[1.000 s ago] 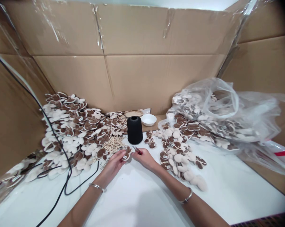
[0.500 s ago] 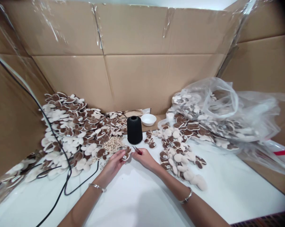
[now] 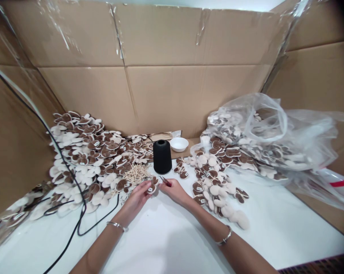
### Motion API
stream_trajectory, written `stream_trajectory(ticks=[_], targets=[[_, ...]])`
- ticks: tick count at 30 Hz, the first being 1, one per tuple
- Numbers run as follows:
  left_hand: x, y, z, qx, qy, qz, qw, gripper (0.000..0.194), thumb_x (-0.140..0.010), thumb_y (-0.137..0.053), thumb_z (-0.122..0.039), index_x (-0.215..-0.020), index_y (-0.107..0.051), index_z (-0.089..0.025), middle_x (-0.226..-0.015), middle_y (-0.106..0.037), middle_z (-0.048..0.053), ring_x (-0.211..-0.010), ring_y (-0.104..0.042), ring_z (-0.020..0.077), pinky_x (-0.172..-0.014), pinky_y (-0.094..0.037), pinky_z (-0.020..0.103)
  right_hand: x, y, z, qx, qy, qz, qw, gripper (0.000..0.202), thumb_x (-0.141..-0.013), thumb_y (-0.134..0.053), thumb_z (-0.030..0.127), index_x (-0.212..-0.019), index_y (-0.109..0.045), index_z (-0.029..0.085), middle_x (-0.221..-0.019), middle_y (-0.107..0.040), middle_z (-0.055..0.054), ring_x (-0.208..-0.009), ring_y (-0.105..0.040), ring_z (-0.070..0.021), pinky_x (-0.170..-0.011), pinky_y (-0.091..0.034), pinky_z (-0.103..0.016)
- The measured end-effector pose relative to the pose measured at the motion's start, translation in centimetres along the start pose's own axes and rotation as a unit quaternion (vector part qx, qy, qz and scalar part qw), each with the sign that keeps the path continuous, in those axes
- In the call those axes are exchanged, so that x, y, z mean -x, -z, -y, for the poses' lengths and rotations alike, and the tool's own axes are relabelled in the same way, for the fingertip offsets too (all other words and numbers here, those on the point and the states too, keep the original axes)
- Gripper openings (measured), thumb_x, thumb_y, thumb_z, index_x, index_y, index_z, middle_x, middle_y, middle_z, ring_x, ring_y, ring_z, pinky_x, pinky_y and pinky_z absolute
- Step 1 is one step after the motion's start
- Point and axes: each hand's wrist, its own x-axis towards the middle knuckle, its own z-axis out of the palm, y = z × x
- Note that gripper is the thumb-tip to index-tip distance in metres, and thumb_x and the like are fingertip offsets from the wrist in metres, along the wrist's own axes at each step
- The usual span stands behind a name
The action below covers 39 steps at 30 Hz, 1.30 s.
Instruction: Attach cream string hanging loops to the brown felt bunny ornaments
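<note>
Near the middle of the white table, my left hand [image 3: 138, 198] is closed on a small brown-and-cream plush piece [image 3: 151, 189] with rounded lobes and a white label. My right hand [image 3: 174, 191] grips a small pointed metal tool [image 3: 166, 182] with a dark red handle, its tip toward the far side, just right of the plush piece. Whether the right fingertips touch the piece is hard to make out. Directly beyond the hands stands a black cone of thread [image 3: 162, 156]. A tangle of cream cords [image 3: 136, 174] lies beyond my left hand.
A large heap of similar plush pieces [image 3: 86, 152] covers the left side. More pieces [image 3: 214, 182] lie on the right, by a clear plastic bag [image 3: 263, 129] full of them. A white bowl [image 3: 179, 144] stands behind the cone. Black cables [image 3: 81, 213] cross the left; cardboard walls [image 3: 166, 76] enclose the table.
</note>
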Motion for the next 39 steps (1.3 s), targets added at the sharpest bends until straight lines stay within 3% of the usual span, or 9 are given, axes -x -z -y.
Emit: stream_trajectory(ticks=[39], targets=[[-0.41, 0.49, 0.28, 0.0, -0.004, 0.003, 1.0, 0.013, -0.08, -0.07, -0.014, -0.093, -0.072, -0.015, -0.103, -0.07, 0.007, -0.09, -0.064, 0.0163, -0.081, -0.05, 0.026, -0.07, -0.11, -0.44, -0.006, 0.008, -0.006, 1.0, 0.037, -0.08, -0.058, 0.047, -0.065, -0.04, 0.018, -0.062, -0.031, 0.005, -0.062, -0.027, -0.0092, -0.055, -0.023, -0.024]])
